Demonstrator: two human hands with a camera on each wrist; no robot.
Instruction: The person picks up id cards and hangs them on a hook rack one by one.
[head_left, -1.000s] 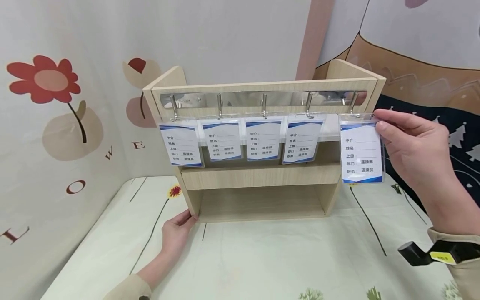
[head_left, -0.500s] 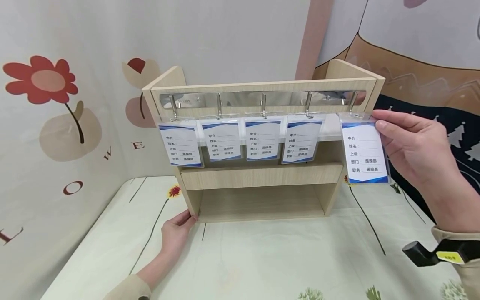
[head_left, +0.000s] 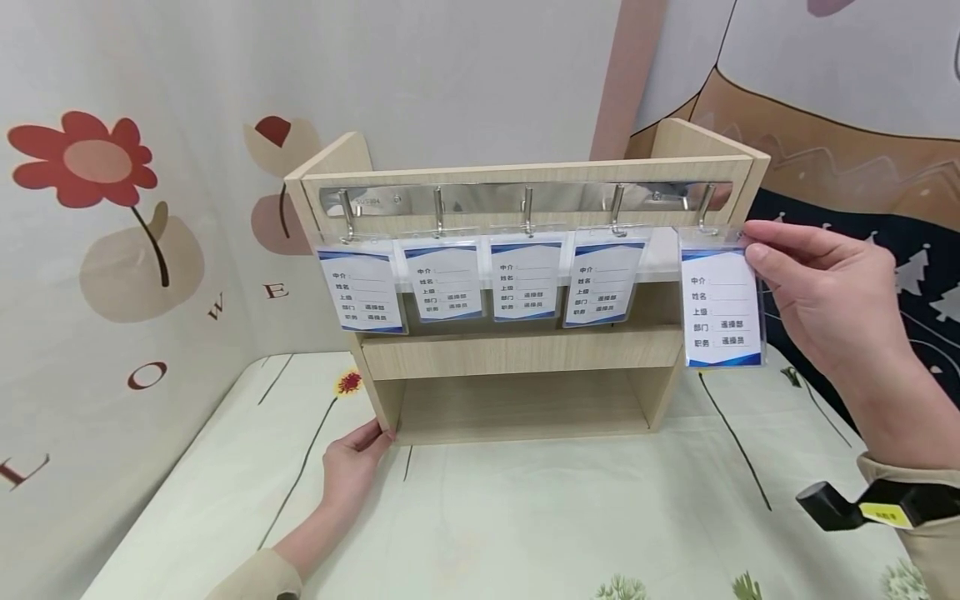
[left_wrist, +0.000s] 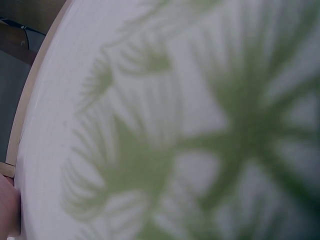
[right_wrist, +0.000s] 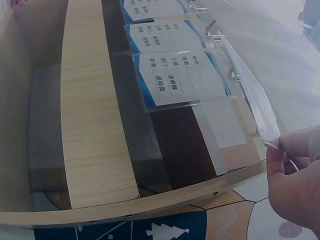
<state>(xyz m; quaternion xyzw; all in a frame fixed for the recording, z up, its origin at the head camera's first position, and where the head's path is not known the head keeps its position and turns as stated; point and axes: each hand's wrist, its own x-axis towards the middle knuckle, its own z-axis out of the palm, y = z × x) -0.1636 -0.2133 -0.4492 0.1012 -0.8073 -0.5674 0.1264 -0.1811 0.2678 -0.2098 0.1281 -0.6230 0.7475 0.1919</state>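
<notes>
While shelf (head_left: 517,350) holds badges, right hand (head_left: 825,308) pinches one (head_left: 722,304).

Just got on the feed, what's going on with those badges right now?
A person's right hand pinches the top corner of a badge holder at the rightmost hook of a wooden shelf. Whether it is on the hook is unclear. Four other badges hang along the metal rail. The left hand rests against the shelf's lower left corner.

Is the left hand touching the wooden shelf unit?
Touching. In the head view, the left hand rests on the tablecloth with its fingertips against the bottom left corner of the wooden shelf unit.
</notes>
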